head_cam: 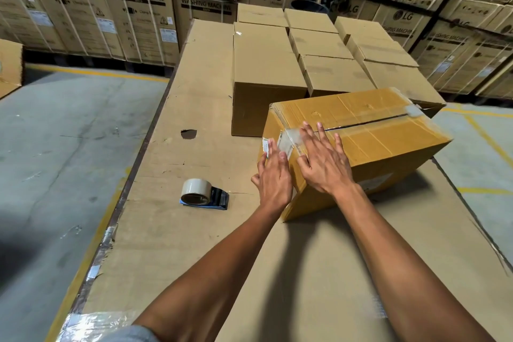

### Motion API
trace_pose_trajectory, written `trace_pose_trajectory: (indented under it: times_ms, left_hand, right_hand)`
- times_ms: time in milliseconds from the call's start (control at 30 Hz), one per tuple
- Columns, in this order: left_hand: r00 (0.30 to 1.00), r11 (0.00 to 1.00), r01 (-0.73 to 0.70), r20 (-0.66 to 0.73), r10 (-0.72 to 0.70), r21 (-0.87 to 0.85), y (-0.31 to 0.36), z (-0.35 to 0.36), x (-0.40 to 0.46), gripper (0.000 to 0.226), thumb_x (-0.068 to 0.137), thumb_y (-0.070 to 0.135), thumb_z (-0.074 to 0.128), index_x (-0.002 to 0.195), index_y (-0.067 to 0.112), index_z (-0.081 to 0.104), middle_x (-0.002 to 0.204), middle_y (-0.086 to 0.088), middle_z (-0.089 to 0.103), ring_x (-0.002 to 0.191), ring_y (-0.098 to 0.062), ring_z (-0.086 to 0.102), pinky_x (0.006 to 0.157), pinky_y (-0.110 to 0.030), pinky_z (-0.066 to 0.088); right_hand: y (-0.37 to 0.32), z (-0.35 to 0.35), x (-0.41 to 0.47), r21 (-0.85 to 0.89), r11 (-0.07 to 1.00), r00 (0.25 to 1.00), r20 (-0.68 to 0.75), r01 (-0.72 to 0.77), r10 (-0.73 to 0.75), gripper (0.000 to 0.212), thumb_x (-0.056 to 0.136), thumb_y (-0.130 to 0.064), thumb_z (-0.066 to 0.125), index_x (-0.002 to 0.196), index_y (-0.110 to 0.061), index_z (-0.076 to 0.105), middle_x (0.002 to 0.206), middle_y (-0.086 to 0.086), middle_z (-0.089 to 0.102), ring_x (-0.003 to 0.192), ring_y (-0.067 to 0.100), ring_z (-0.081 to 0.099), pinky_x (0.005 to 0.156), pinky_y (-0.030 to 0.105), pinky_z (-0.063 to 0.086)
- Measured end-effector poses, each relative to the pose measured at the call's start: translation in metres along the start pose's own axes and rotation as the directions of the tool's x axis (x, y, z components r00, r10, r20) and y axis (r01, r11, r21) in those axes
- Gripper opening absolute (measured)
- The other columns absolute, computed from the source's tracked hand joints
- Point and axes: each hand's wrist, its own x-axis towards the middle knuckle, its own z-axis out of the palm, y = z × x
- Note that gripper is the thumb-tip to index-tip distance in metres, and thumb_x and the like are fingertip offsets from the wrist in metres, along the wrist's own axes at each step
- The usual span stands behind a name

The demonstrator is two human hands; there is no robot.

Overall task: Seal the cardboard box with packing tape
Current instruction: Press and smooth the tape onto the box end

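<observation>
A yellow-brown cardboard box (372, 133) lies on the cardboard-covered table (194, 244), its top flaps closed with a dark seam along the middle. Clear tape covers the near left end of the seam and folds down the side. My left hand (273, 178) presses flat on the box's near left side, over the tape end. My right hand (323, 159) lies flat with fingers spread on the top corner, pressing the tape. A roll of brown packing tape in a blue dispenser (204, 194) rests on the table to the left, apart from both hands.
Several plain closed cartons (266, 64) stand in rows behind the box. A hole (188, 134) shows in the table's cardboard cover. Tall stacks of washing machine cartons (133, 8) line the back. Grey floor with yellow lines (69, 133) lies to the left and right.
</observation>
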Motion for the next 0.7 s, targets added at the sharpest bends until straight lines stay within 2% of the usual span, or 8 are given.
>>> trace_pose_trajectory:
  times_ms: [100,200,300,367,433,533,700]
  left_hand:
    - [0.996,0.995,-0.078,0.033,0.08,-0.055,0.015,0.004,0.002,0.072,0.099,0.083,-0.001,0.167,0.059,0.004,0.178,0.028,0.01,0.165,-0.014,0.013,0.118,-0.06,0.013]
    - [0.997,0.998,-0.058,0.048,0.059,-0.028,0.008,0.007,0.001,0.069,0.099,0.083,-0.004,0.164,0.064,0.0,0.177,0.026,0.018,0.164,-0.015,0.016,0.117,-0.061,0.015]
    - [0.996,0.997,0.007,0.084,-0.014,0.076,-0.007,0.004,0.0,0.067,0.105,0.074,-0.003,0.169,0.055,0.006,0.177,0.019,0.028,0.166,-0.02,0.015,0.119,-0.064,0.014]
    - [0.996,0.994,0.017,0.082,-0.027,0.111,-0.013,0.001,-0.001,0.072,0.106,0.073,-0.003,0.171,0.047,0.013,0.177,0.017,0.028,0.167,-0.021,0.012,0.121,-0.066,0.012]
    - [0.998,0.996,-0.021,0.064,0.015,0.085,-0.011,0.001,-0.005,0.074,0.104,0.077,-0.003,0.171,0.048,0.01,0.178,0.019,0.022,0.166,-0.018,0.012,0.119,-0.063,0.014]
    - [0.992,0.993,-0.109,0.069,0.106,0.044,-0.003,0.006,-0.014,0.072,0.103,0.08,0.0,0.169,0.052,0.004,0.178,0.026,0.012,0.164,-0.012,0.015,0.118,-0.063,0.016]
    - [0.988,0.976,-0.117,0.119,0.097,0.183,-0.007,-0.001,-0.012,0.071,0.107,0.072,0.001,0.172,0.044,0.005,0.18,0.021,0.016,0.166,-0.016,0.015,0.12,-0.063,0.019]
  right_hand:
    - [0.0,-0.001,-0.001,0.008,0.999,0.999,0.008,0.049,-0.049,0.071,0.1,-0.051,0.013,0.169,-0.035,0.005,0.176,-0.014,0.002,0.164,0.02,-0.005,0.131,0.061,0.002]
    - [-0.006,0.0,-0.003,0.024,1.0,1.0,-0.022,0.004,-0.003,0.073,0.098,-0.052,0.012,0.169,-0.032,0.015,0.175,-0.013,0.015,0.165,0.02,0.002,0.131,0.06,0.001]
    - [-0.009,-0.001,-0.004,0.002,0.999,0.998,-0.031,-0.054,0.054,0.078,0.096,-0.053,0.014,0.168,-0.025,0.022,0.174,-0.009,0.02,0.165,0.022,0.004,0.132,0.058,0.001]
    - [-0.009,0.0,-0.005,-0.003,0.997,0.996,-0.043,-0.082,0.081,0.079,0.097,-0.055,0.015,0.168,-0.021,0.022,0.174,-0.004,0.02,0.165,0.023,0.004,0.132,0.056,0.003]
    - [-0.007,0.0,-0.009,0.02,0.998,0.994,-0.096,-0.058,0.06,0.074,0.099,-0.052,0.019,0.167,-0.023,0.027,0.173,-0.003,0.027,0.164,0.023,0.01,0.132,0.055,0.011]
    - [-0.003,0.006,-0.016,0.086,0.996,0.979,-0.204,0.028,-0.01,0.061,0.104,-0.041,0.027,0.159,-0.026,0.046,0.162,-0.004,0.048,0.159,0.02,0.032,0.128,0.052,0.03]
    - [-0.012,0.009,-0.014,0.157,0.986,0.965,-0.247,-0.047,0.085,0.06,0.104,-0.039,0.028,0.147,-0.015,0.062,0.151,0.007,0.061,0.154,0.027,0.043,0.127,0.046,0.033]
